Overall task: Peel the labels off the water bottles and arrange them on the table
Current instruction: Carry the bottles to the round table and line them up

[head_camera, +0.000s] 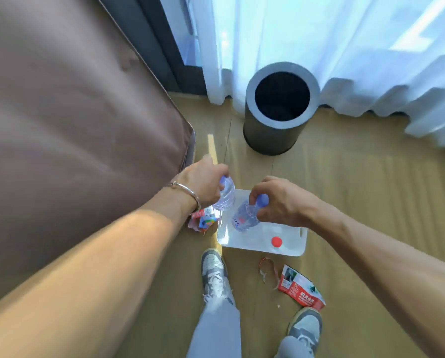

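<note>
Two water bottles in hand, one per hand, both gripped from above at the cap end. Left hand closed around the neck of the left bottle; right hand closed the same way over the cap of the right bottle, fingertips pinching the blue top.

Both bottles hanging straight down from the fingers, long axes close to upright, the right one leaning slightly with its base swung away from the palm toward the left hand. Both bare and clear, no labels showing. Directly below the fingers: the white tray, right bottle well over it, left bottle at its far corner, partly past the rim. Judged the placing step, so the move probably turns on lowering straight down. Right hand better placed; left likely needing a small shift toward the right hand first.

Near the right wrist, on the tray, a red cap; possibly a third bottle seen end-on, too washed out to say. Below the left wrist, a crumpled peeled label on the floor just beside the tray. Behind the right forearm, toward the shoes, a second peeled label and a thin red strip.

Hard to tell: whether either base touches the tray yet. Left bottle's lower body blurred by glare, left fingertips hidden behind the hand.
</note>
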The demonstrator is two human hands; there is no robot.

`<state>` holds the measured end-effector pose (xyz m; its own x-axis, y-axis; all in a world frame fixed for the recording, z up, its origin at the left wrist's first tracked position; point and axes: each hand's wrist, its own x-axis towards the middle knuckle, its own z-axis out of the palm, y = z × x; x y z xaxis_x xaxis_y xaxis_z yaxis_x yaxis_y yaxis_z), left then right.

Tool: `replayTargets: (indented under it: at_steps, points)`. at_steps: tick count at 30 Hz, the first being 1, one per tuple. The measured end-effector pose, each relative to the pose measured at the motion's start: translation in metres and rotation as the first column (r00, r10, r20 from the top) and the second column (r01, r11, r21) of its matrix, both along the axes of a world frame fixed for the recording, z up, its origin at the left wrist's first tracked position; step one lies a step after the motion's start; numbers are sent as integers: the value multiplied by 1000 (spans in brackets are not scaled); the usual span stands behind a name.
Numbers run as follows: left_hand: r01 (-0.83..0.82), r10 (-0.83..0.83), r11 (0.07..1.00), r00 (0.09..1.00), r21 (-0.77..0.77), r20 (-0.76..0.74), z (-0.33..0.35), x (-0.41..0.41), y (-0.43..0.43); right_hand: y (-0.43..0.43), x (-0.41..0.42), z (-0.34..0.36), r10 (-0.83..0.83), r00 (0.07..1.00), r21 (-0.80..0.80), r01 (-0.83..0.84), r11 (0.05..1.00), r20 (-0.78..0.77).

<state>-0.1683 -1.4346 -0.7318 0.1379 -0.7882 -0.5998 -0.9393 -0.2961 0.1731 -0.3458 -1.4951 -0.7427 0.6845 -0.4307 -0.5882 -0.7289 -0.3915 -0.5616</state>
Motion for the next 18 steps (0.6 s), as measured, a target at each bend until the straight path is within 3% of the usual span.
replayTargets:
  at_steps: [8,13,18]
  points:
    - [94,-77,991,984,-95,162,274,-19,-30,-53,-36,272,-5,1000,-228,8,974,14]
    - [292,-221,942,912,-167,346,450,-63,-35,-60,-62,452,-89,994,-395,109,912,69]
    - [343,-203,893,886,-293,418,586,-106,-36,-61,-101,593,-185,968,-467,244,850,170]
